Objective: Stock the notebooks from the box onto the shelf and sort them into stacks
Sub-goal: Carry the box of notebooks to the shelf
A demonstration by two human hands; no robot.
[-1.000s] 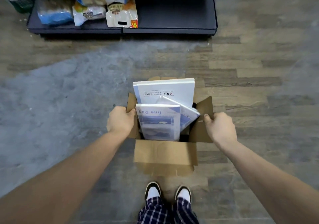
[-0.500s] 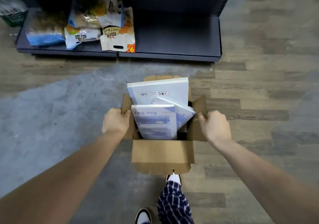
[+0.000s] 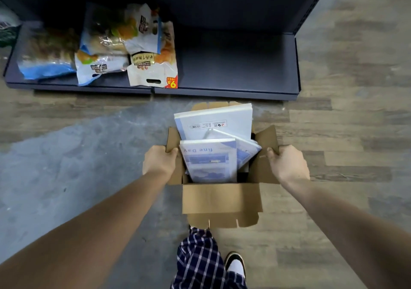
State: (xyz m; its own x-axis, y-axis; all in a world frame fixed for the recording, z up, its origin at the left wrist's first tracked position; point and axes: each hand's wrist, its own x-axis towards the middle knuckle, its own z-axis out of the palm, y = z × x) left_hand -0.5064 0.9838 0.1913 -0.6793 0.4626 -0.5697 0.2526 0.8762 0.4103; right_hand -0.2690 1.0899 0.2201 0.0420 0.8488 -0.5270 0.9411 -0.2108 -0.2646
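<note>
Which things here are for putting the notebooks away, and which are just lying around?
For the job:
- brown cardboard box, held by left hand and right hand
- pale blue-and-white notebooks in it
- dark grey metal shelf

Just lying about:
- crinkly plastic snack bags on the shelf's left

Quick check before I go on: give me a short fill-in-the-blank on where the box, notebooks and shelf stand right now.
1. Both hands, left hand and right hand, grip the side flaps of the cardboard ____.
2. The notebooks are inside the ____.
3. The snack bags fill the ____ part of the shelf.
4. The front notebook's cover reads "fine ____".

Missing words: box; box; left; Day
</note>
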